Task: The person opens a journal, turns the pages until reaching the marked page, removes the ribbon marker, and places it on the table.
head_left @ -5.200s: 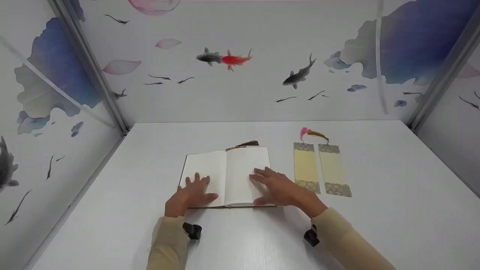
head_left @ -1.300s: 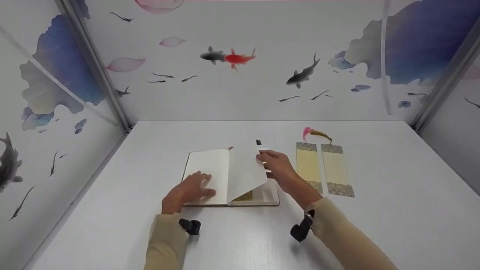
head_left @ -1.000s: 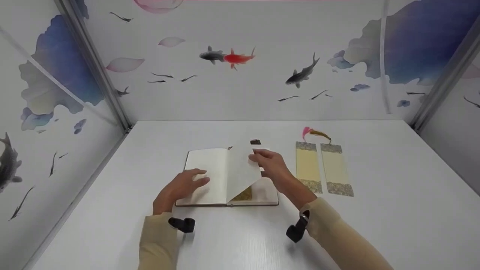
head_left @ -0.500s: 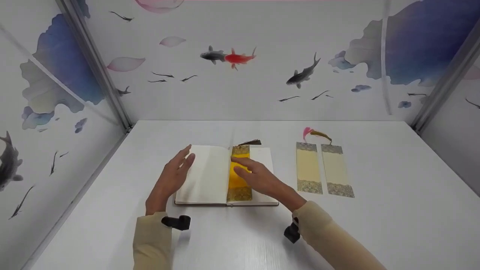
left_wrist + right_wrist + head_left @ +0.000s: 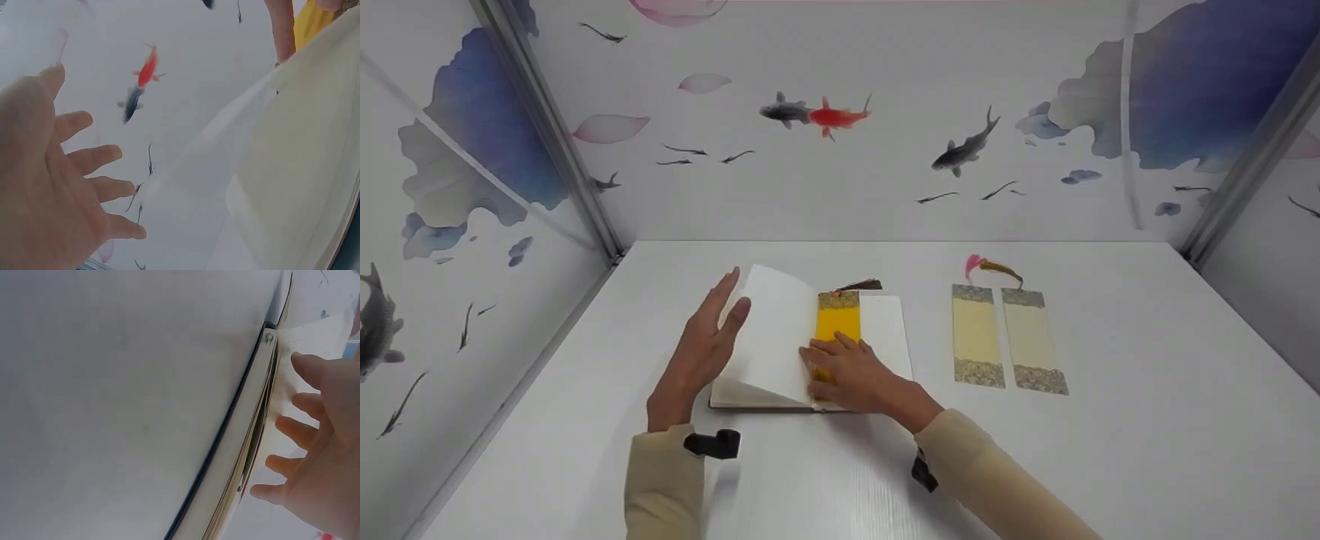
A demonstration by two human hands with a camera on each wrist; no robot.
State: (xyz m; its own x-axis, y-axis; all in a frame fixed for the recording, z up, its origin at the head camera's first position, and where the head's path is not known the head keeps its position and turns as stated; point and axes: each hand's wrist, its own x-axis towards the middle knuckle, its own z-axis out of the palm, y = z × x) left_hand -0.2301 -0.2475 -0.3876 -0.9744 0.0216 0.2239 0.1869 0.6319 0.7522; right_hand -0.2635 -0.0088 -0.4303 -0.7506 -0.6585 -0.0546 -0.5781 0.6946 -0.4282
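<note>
An open notebook [image 5: 885, 330] with blank pages lies on the white table. Along its right page, beside the spine, is a yellow bookmark [image 5: 838, 319] with patterned grey-gold ends and a dark tassel [image 5: 861, 285] past the top edge. My right hand [image 5: 851, 375] rests with spread fingers over the bookmark's lower part, near the spine, hiding much of it. A left-hand page [image 5: 776, 322] stands partly lifted, curving up off the others. My left hand [image 5: 705, 345] is upright with straight fingers at that page's outer edge; in the left wrist view its palm holds nothing.
Two pale yellow bookmarks, one on the left [image 5: 976, 330] and one on the right [image 5: 1033, 337], lie side by side right of the notebook, with pink and brown tassels. White walls painted with fish enclose the table [image 5: 825, 480]. A camera sits at each wrist.
The right hand has turned a page leftward, uncovering the yellow bookmark, then let go and come down over it. The left hand has lifted off the left page to its outer edge.
</note>
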